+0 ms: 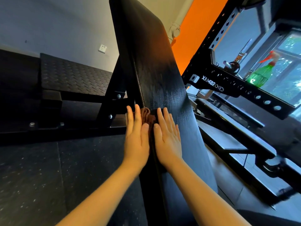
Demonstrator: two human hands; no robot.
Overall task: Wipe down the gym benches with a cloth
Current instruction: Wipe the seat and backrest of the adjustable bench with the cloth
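1. Two bare forearms come up from the bottom edge of the head view, nearest the camera. They end in hands laid side by side on a long black padded gym bench (162,75), which slants up and away through the middle of the picture.
2. The left hand (136,137) lies flat against the pad's left side edge. Its fingers are straight and close together, curled round nothing.
3. The right hand (168,141) lies flat on the pad's top face. Its fingers are likewise straight and uncurled, and its thumb is just beside the left thumb.
4. A small crumpled brown cloth (147,115) sits on the pad's left edge, bunched between the two sets of fingers and touching both hands. How much of it lies under the palms cannot be told.
5. A black steel bench frame with silver bolts (114,105) props the pad from the left, just behind the left fingertips.
6. To the right stands a black perforated steel rack (231,88) bearing white lettering in mirror writing.
7. A green plastic spray bottle with a red trigger (260,74) shows just above the rack's crossbeam, against a window. What it stands on is unclear.
8. To the left lie a black diamond-pattern platform (73,77) and a dark speckled rubber floor (32,176).
9. A white wall socket (102,48) sits on the grey wall, and an orange wall panel (195,30) rises behind the bench.
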